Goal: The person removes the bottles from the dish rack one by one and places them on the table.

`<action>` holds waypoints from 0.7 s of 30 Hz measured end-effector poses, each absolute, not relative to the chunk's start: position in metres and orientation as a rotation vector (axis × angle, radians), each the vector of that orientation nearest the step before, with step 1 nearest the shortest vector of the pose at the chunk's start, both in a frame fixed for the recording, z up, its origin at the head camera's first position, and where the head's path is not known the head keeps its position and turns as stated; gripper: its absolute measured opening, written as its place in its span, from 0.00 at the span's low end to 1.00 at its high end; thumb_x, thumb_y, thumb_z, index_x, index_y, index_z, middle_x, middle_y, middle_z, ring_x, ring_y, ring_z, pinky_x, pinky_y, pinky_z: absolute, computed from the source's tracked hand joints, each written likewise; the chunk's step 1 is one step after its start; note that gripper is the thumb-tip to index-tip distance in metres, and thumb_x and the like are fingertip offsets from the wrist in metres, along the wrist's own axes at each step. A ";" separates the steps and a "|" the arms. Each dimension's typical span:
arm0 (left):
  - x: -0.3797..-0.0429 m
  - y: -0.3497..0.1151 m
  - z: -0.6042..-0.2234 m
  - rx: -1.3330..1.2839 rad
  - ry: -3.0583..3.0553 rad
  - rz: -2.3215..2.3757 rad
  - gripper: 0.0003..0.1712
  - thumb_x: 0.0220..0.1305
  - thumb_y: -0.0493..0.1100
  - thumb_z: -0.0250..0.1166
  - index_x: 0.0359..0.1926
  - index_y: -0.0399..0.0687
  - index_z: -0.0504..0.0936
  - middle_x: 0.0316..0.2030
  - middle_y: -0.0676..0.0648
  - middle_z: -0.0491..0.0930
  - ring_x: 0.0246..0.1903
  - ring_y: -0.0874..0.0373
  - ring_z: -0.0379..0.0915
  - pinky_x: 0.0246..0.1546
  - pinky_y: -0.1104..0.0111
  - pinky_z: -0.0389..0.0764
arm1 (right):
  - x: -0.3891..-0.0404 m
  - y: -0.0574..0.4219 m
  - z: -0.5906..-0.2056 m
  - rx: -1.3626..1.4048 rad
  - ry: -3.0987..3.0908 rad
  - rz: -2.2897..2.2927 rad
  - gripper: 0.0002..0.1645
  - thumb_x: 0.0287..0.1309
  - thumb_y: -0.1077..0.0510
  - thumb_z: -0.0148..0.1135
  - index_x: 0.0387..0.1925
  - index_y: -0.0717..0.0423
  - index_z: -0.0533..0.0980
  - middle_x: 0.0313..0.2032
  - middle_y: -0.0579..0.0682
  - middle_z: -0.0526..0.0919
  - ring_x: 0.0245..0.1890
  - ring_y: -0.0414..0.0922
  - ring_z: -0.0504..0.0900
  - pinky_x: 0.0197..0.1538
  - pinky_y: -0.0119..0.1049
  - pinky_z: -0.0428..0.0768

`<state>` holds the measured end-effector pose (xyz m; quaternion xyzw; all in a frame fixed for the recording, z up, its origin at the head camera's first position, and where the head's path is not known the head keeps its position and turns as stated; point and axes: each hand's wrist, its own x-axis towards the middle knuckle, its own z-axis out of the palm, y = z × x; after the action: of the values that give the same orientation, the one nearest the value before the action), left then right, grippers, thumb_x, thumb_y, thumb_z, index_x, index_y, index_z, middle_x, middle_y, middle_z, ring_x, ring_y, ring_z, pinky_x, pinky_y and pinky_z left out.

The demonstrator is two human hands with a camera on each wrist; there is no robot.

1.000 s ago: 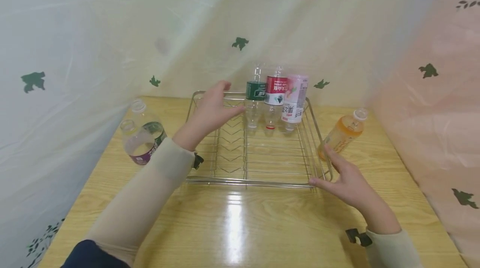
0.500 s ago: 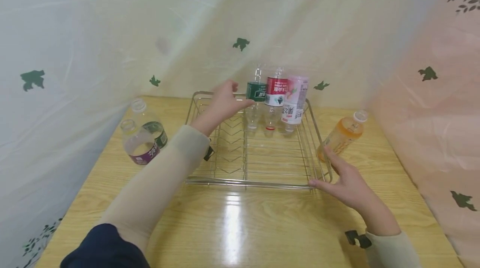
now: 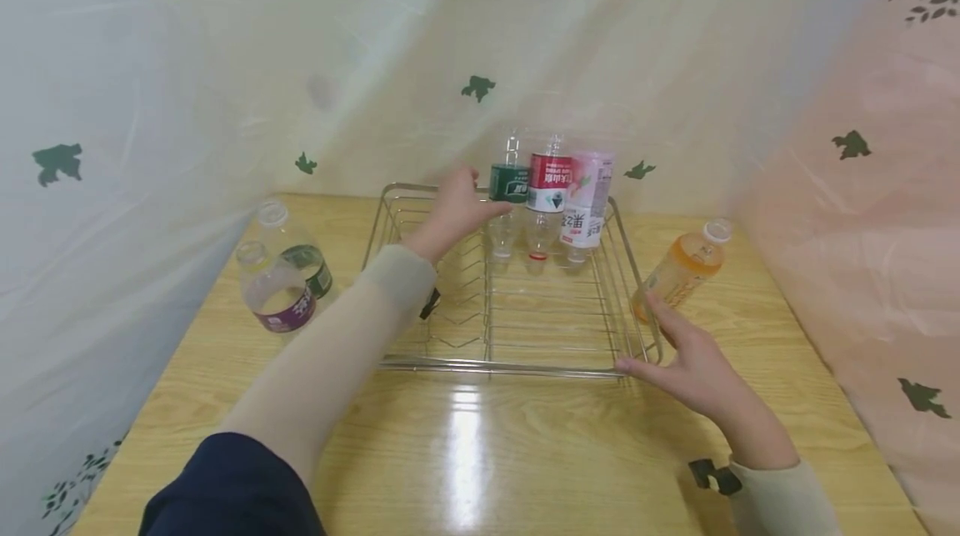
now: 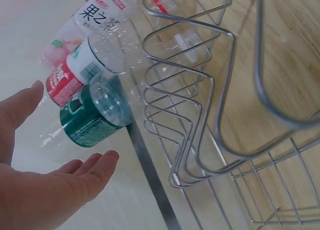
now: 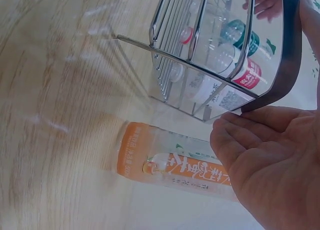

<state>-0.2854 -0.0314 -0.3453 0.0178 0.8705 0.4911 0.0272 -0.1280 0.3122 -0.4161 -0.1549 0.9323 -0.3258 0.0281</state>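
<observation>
My left hand [image 3: 456,212] is over the back left of the wire dish rack [image 3: 555,369], thumb and fingers spread beside a clear bottle with a green label [image 3: 510,183]. In the left wrist view a gap shows between the fingers and that green-labelled bottle [image 4: 92,117]. Alongside it, upside down in the rack, are a red-labelled bottle [image 3: 548,182] and a pink-and-white bottle [image 3: 587,198]. My right hand [image 3: 697,365] holds the rack's front right corner, thumb at the front rim, fingers along the outer side. An orange-labelled bottle [image 5: 170,162] stands just beyond those fingers.
At the left of the wooden table [image 3: 390,469] stand two clear bottles, one with a purple label [image 3: 288,313], the other with a dark green label [image 3: 309,261]. A patterned plastic curtain [image 3: 390,61] hangs close behind the rack and along both sides.
My left hand has moved right across the back of the rack, up to the green-labelled bottle. My right hand stays at the rack's corner. The bottles have not moved.
</observation>
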 end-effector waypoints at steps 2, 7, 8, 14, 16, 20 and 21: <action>-0.287 -0.030 -0.348 0.049 2.688 1.514 0.50 0.58 0.49 0.78 0.72 0.34 0.61 0.67 0.35 0.67 0.64 0.42 0.66 0.64 0.54 0.73 | -0.128 0.313 -0.416 -0.477 2.878 -1.005 0.68 0.52 0.39 0.78 0.80 0.61 0.48 0.77 0.65 0.50 0.69 0.72 0.60 0.67 0.66 0.64; -0.292 -0.027 -0.355 0.029 2.669 1.514 0.51 0.58 0.50 0.78 0.73 0.33 0.60 0.68 0.34 0.65 0.66 0.41 0.64 0.66 0.53 0.71 | -0.127 0.313 -0.415 -0.470 2.869 -1.006 0.68 0.52 0.39 0.78 0.80 0.62 0.48 0.76 0.66 0.51 0.69 0.73 0.60 0.67 0.67 0.63; -0.293 -0.027 -0.355 0.025 2.664 1.515 0.51 0.58 0.50 0.78 0.73 0.33 0.60 0.68 0.34 0.65 0.66 0.41 0.64 0.65 0.53 0.71 | -0.127 0.312 -0.415 -0.466 2.866 -1.008 0.68 0.52 0.39 0.78 0.80 0.62 0.47 0.76 0.66 0.50 0.69 0.73 0.59 0.67 0.67 0.63; -0.299 -0.021 -0.359 -0.006 2.641 1.544 0.51 0.58 0.49 0.78 0.72 0.33 0.60 0.66 0.35 0.67 0.63 0.42 0.67 0.64 0.53 0.73 | -0.127 0.313 -0.414 -0.454 2.855 -1.009 0.69 0.53 0.38 0.77 0.80 0.60 0.46 0.77 0.65 0.50 0.69 0.73 0.58 0.67 0.68 0.62; -0.301 -0.019 -0.361 0.000 2.650 1.544 0.48 0.58 0.49 0.78 0.70 0.33 0.63 0.63 0.36 0.71 0.60 0.44 0.70 0.62 0.55 0.75 | -0.127 0.313 -0.414 -0.453 2.851 -1.014 0.69 0.53 0.38 0.77 0.80 0.60 0.46 0.77 0.65 0.49 0.69 0.73 0.58 0.67 0.67 0.62; -0.303 -0.015 -0.363 0.004 2.644 1.559 0.40 0.58 0.49 0.78 0.64 0.36 0.69 0.55 0.40 0.75 0.54 0.48 0.73 0.57 0.57 0.79 | -0.127 0.314 -0.416 -0.453 2.846 -1.025 0.69 0.53 0.38 0.77 0.80 0.60 0.46 0.77 0.65 0.49 0.69 0.73 0.58 0.68 0.66 0.62; -0.304 -0.014 -0.364 -0.002 2.639 1.562 0.39 0.59 0.49 0.78 0.63 0.37 0.69 0.54 0.41 0.76 0.53 0.48 0.74 0.56 0.57 0.79 | -0.127 0.314 -0.416 -0.454 2.847 -1.025 0.69 0.53 0.38 0.77 0.80 0.61 0.46 0.77 0.66 0.49 0.69 0.73 0.59 0.68 0.66 0.62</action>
<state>-0.3040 -0.0139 -0.3639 -0.0007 0.8599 0.5091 0.0374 -0.1272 0.3140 -0.4157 -0.1483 0.9297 -0.3347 0.0407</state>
